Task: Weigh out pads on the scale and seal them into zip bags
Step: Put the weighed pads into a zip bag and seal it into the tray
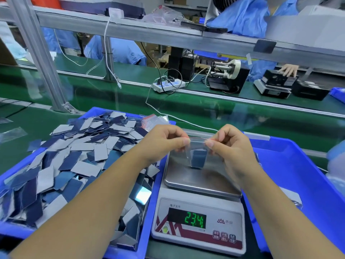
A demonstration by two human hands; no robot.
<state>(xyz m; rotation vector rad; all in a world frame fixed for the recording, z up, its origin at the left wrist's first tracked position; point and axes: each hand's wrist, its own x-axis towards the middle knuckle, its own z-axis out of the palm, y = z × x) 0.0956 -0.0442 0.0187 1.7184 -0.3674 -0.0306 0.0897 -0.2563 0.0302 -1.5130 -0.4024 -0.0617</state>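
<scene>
A clear zip bag (197, 146) hangs above the steel pan of the scale (196, 179), with a small stack of blue pads (198, 159) inside it. My left hand (166, 140) pinches the bag's top edge on the left and my right hand (230, 142) pinches it on the right. The bag's bottom reaches down to the pan, and the display (195, 219) reads 23.4. A blue bin (143, 227) at the left is heaped with loose blue and grey pads (78, 156).
A bundle of spare zip bags (155, 121) lies at the pad bin's far corner. A second blue bin (298, 176) stands right of the scale. Beyond run a green conveyor (112, 94), a power strip (168, 85), a tape dispenser (226, 75) and other workers in blue coats.
</scene>
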